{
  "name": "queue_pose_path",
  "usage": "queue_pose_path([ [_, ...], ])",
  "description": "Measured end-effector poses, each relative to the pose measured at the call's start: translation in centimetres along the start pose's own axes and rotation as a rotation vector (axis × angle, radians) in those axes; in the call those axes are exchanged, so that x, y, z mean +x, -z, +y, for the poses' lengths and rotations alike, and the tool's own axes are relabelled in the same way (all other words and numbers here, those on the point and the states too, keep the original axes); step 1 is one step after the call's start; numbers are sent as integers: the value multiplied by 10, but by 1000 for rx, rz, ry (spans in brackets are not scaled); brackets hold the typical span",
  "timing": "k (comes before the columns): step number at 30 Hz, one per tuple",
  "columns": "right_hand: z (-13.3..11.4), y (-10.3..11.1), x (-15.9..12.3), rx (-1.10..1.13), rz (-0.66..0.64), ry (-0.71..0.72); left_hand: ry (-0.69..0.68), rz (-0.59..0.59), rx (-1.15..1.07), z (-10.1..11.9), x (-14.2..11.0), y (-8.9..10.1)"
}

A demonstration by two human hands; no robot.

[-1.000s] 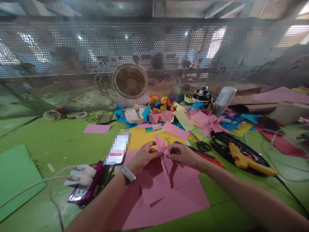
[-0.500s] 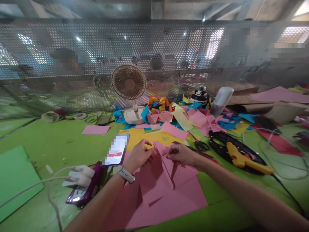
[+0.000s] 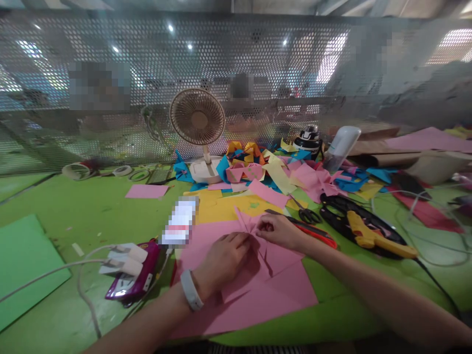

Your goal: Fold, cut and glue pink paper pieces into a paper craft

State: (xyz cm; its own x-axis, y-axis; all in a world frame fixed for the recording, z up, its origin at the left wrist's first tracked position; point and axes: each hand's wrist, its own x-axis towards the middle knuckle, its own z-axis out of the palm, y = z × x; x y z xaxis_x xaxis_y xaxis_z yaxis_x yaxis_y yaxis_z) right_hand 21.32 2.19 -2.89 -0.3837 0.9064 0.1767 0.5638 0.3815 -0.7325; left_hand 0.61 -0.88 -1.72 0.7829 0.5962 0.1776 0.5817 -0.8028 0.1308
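Observation:
A folded pink paper (image 3: 236, 290), with a raised fold standing along its middle, lies on a larger pink sheet (image 3: 291, 300). Across the paper's left side rests my left hand (image 3: 226, 255), palm down, wearing a white wristband. Its fingers are stretched out and the tips reach the raised fold; its thumb is hidden. My right hand (image 3: 278, 231) is closed in a pinch at the upper end of that fold, with pink paper at its fingertips.
A lit phone (image 3: 180, 223) and a purple power strip (image 3: 134, 275) with plugs sit left. Scissors (image 3: 308, 214), a black tray (image 3: 332, 211) and a yellow glue gun (image 3: 368, 238) lie right. Behind stand a fan (image 3: 197, 118) and a heap of coloured paper scraps (image 3: 280, 177).
My left hand has moved right and down onto the paper, its fingers going from curled to laid out. The right hand stays at the fold. The view has tilted slightly down.

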Motion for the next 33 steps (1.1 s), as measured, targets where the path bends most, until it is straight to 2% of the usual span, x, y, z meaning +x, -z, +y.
queue_pose_path([
  [5, -3, 2, -1, -141, 5, 153, -11, -16, -8, 1, 0, 4],
  [12, 10, -6, -19, -291, 57, 375, -26, -41, 6, 3, 2, 7],
  [27, 19, -6, -19, -294, 97, 357, 5, -42, -17, 2, 1, 4],
  [33, 16, -1, -18, -329, 45, 411, -1, -26, -29, 1, 1, 2],
])
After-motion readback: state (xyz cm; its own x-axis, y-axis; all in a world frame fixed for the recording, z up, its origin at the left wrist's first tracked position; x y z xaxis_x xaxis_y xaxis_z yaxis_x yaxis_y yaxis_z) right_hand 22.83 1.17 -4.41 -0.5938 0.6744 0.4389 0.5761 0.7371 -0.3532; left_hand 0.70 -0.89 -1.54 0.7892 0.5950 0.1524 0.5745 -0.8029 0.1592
